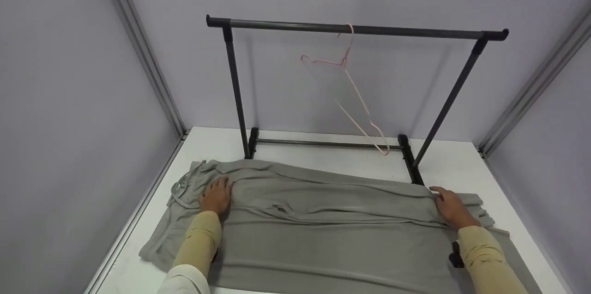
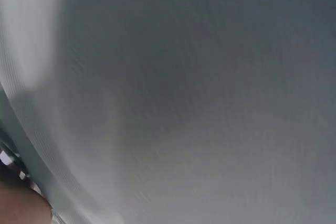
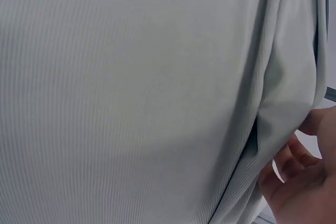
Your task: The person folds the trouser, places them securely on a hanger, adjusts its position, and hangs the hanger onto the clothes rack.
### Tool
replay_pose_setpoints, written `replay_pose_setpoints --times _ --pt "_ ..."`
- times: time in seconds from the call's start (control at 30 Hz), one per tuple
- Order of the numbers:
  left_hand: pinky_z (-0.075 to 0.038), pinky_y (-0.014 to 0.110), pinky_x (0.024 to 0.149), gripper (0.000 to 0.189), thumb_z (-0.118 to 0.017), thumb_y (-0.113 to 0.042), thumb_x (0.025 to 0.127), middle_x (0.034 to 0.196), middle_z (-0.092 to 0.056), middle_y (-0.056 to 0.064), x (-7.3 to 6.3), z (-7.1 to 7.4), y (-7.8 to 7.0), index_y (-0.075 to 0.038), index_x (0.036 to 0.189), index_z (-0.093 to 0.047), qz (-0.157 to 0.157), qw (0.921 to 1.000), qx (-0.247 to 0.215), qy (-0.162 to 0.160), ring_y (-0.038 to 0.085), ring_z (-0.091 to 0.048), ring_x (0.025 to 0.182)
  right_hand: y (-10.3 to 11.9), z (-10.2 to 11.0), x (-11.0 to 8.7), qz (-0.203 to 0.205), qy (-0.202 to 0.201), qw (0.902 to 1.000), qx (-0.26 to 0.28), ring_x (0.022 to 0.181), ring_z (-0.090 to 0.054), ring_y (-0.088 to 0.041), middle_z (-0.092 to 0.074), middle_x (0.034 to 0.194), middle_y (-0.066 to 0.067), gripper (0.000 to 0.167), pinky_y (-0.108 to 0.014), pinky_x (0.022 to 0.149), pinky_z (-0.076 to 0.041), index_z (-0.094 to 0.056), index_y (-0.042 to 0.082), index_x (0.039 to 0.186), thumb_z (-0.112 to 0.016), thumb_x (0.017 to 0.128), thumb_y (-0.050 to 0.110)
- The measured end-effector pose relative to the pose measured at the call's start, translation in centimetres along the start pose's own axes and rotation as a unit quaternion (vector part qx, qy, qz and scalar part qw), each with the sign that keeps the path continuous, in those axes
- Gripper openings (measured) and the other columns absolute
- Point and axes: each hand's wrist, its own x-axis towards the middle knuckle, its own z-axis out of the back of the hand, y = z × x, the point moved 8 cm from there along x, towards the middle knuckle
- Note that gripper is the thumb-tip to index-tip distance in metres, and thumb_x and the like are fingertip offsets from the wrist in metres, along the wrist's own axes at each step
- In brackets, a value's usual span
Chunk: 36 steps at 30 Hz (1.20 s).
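Observation:
Grey ribbed trousers lie spread across the white table, one leg laid in folds along the far side. At the left end, a drawstring loops by the waist. My left hand rests on the cloth just right of that waist, fingers together; in the left wrist view only a bit of skin shows at the lower left corner. Over the far leg's right end lies my right hand, its fingers fairly straight. The right wrist view has its fingertips touching the folded cloth, with a gap between thumb and fingers.
Behind the trousers stands a black garment rack, its feet on the white table. A pink wire hanger hangs from its bar. Grey panels enclose the table at the left, right and back.

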Motion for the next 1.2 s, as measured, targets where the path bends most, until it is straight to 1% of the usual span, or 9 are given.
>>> replay_pose_setpoints --times 0.13,0.3,0.6,0.73,0.87,0.93,1.03,1.13,1.2 --pt "-0.02 0.07 0.091 0.039 -0.034 -0.026 0.102 0.136 -0.043 0.018 -0.2 0.5 0.0 -0.007 0.134 -0.044 -0.023 0.9986 0.048 -0.003 0.041 -0.036 0.123 -0.5 -0.2 -0.4 -0.016 -0.004 0.9999 0.006 0.084 -0.054 -0.032 -0.057 0.097 -0.023 0.028 -0.049 0.074 -0.043 -0.052 -0.009 0.118 -0.041 0.094 0.001" --pt "-0.025 0.069 0.088 0.03 -0.045 -0.012 0.098 0.125 -0.05 0.021 -0.7 1.4 -1.1 -0.003 0.126 -0.052 -0.053 0.9898 0.122 -0.05 0.047 -0.044 0.112 -1.5 -0.8 -0.9 -0.068 0.016 0.9974 0.017 0.072 -0.051 -0.023 -0.058 0.089 -0.015 0.03 -0.04 0.066 -0.042 -0.051 -0.003 0.118 -0.04 0.095 0.012" --pt "-0.031 0.066 0.087 0.033 -0.05 -0.007 0.094 0.124 -0.048 0.021 -0.9 -0.5 -3.7 -0.009 0.127 -0.053 -0.118 0.9662 0.204 -0.104 0.042 -0.041 0.115 -1.5 -0.6 -1.7 -0.07 -0.025 0.9961 0.048 0.107 -0.051 -0.042 -0.055 0.117 -0.028 0.035 -0.055 0.086 -0.04 -0.049 -0.005 0.127 -0.038 0.098 0.011" --pt "-0.033 0.063 0.088 0.047 -0.063 -0.004 0.086 0.136 -0.044 0.015 -0.4 -1.0 -4.5 -0.01 0.131 -0.05 -0.138 0.9562 0.241 -0.091 0.04 -0.039 0.12 -1.2 -0.1 -1.3 -0.082 -0.044 0.9936 0.065 0.109 -0.049 -0.043 -0.053 0.117 -0.03 0.034 -0.055 0.088 -0.039 -0.05 -0.01 0.124 -0.038 0.098 0.009" --pt "-0.032 0.062 0.091 0.06 -0.072 -0.005 0.079 0.141 -0.04 0.013 0.0 -0.7 -4.3 -0.009 0.133 -0.047 -0.131 0.9562 0.255 -0.059 0.04 -0.037 0.123 -0.9 0.6 -0.2 -0.105 -0.057 0.9855 0.12 0.118 -0.042 -0.043 -0.046 0.126 -0.031 0.038 -0.053 0.095 -0.034 -0.046 -0.011 0.129 -0.035 0.1 0.012" --pt "-0.032 0.063 0.091 0.055 -0.07 -0.004 0.081 0.138 -0.041 0.015 0.2 -0.4 -4.3 -0.008 0.131 -0.048 -0.127 0.9588 0.249 -0.051 0.04 -0.039 0.122 -0.9 1.1 0.3 -0.124 -0.066 0.9751 0.172 0.119 -0.044 -0.037 -0.043 0.131 -0.031 0.041 -0.047 0.097 -0.035 -0.041 -0.011 0.133 -0.034 0.101 0.014" --pt "-0.033 0.062 0.09 0.041 -0.061 -0.005 0.088 0.131 -0.046 0.019 0.5 0.0 -4.2 -0.006 0.128 -0.051 -0.125 0.9601 0.245 -0.052 0.042 -0.042 0.117 -1.0 1.5 0.6 -0.16 -0.081 0.945 0.274 0.108 -0.055 -0.019 -0.05 0.127 -0.024 0.045 -0.033 0.092 -0.042 -0.036 -0.008 0.138 -0.037 0.101 0.017" --pt "-0.038 0.062 0.086 0.034 -0.051 -0.008 0.094 0.124 -0.048 0.023 1.1 0.0 -3.8 -0.006 0.128 -0.051 -0.117 0.9649 0.232 -0.037 0.044 -0.044 0.114 -0.6 1.3 0.8 -0.179 -0.08 0.891 0.41 0.11 -0.054 -0.008 -0.043 0.137 -0.019 0.05 -0.024 0.093 -0.041 -0.025 -0.003 0.144 -0.041 0.1 0.014" --pt "-0.04 0.063 0.082 0.037 -0.049 -0.009 0.096 0.124 -0.047 0.024 1.7 -0.1 -3.3 -0.007 0.132 -0.048 -0.107 0.9703 0.216 -0.017 0.046 -0.043 0.114 -0.1 1.0 1.1 -0.171 -0.077 0.8583 0.478 0.128 -0.038 -0.013 -0.025 0.149 -0.016 0.056 -0.027 0.102 -0.033 -0.012 0.001 0.148 -0.04 0.1 0.008"
